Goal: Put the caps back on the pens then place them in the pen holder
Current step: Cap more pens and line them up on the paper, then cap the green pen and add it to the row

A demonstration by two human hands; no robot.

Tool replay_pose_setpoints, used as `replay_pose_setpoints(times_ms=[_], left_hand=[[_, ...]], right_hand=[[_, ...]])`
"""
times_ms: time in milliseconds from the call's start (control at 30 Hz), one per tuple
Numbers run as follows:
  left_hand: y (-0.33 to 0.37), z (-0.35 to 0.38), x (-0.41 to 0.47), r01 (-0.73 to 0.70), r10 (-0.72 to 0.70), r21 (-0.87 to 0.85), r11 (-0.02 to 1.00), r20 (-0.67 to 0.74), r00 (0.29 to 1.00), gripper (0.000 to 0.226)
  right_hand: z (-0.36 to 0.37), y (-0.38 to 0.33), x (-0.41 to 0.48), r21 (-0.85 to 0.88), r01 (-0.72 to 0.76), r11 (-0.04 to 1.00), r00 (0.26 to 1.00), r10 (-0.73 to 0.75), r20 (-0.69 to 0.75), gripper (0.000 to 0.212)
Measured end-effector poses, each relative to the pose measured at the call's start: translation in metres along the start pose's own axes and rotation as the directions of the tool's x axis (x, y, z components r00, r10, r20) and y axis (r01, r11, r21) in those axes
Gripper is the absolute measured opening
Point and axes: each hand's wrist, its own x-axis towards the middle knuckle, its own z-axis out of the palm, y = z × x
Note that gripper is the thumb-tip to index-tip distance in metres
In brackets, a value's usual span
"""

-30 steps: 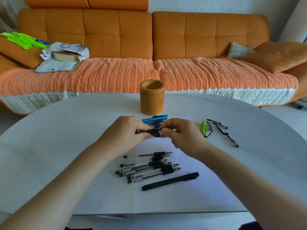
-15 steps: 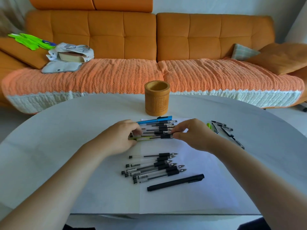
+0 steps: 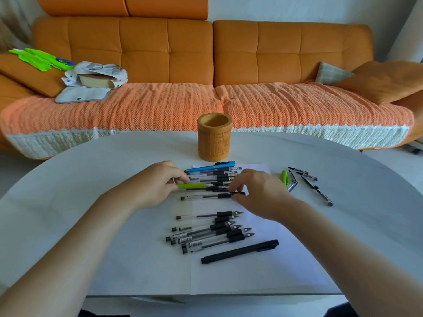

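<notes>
Two hands: both are working low over the white counter (image 3: 91, 179), the left hand (image 3: 158, 184) at 9 o'clock of the upper pen row (image 3: 219, 176) and the right hand (image 3: 261, 193) at 3 o'clock of it.
Left hand: its fingers are curling in and pinching the left end of the green pen (image 3: 192, 186).
Right hand: thumb and forefinger are pinching the right end of the clear-barrelled pen (image 3: 206, 197); whether a cap is sitting under the fingertips I cannot tell.
Green pen: it is lying flat at the 6 o'clock edge of the upper pen row, touching its neighbour.
Clear-barrelled pen: it is lying flat on the paper sheet (image 3: 251, 275), just at 6 o'clock of the green pen.
Blue pen (image 3: 210, 167): it is lying at the 12 o'clock edge of the row.
Pen holder (image 3: 214, 143): it is standing upright at 12 o'clock of the row, near the blue pen.
Uncapped pens (image 3: 212, 232): a cluster is lying at 6 o'clock of the hands, bare tips pointing toward 3 o'clock.
Black pen (image 3: 240, 251): it is lying slanted at 6 o'clock of that cluster.
Loose caps (image 3: 304, 176): they are lying off the paper at 3 o'clock of the right hand, the green cap (image 3: 284, 177) nearest it.
Sofa (image 3: 274, 53): it is standing beyond the counter at 12 o'clock.
</notes>
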Motion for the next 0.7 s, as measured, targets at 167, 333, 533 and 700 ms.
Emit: replay_pose_setpoints(times_ms=[167, 333, 533, 700], left_hand=[[0.012, 0.003, 0.003, -0.016, 0.004, -0.131, 0.991, -0.09, 0.996, 0.031], [0.042, 0.011, 0.014, -0.012, -0.008, -0.2, 0.98, -0.099, 0.995, 0.025], [0.07, 0.026, 0.03, -0.027, 0.014, -0.157, 0.987, -0.08, 0.997, 0.023], [0.072, 0.034, 0.03, -0.043, 0.032, -0.083, 0.996, -0.138, 0.99, 0.02]], right_hand=[[-0.002, 0.001, 0.001, 0.032, 0.003, 0.999, 0.999, -0.002, -0.037, 0.016], [-0.023, 0.03, 0.006, -0.106, -0.227, 0.968, 0.955, 0.2, -0.217, 0.021], [-0.023, 0.066, 0.001, -0.249, -0.451, 0.857, 0.891, 0.415, -0.185, 0.021], [-0.023, 0.07, 0.001, -0.221, -0.455, 0.863, 0.888, 0.422, -0.18, 0.019]])
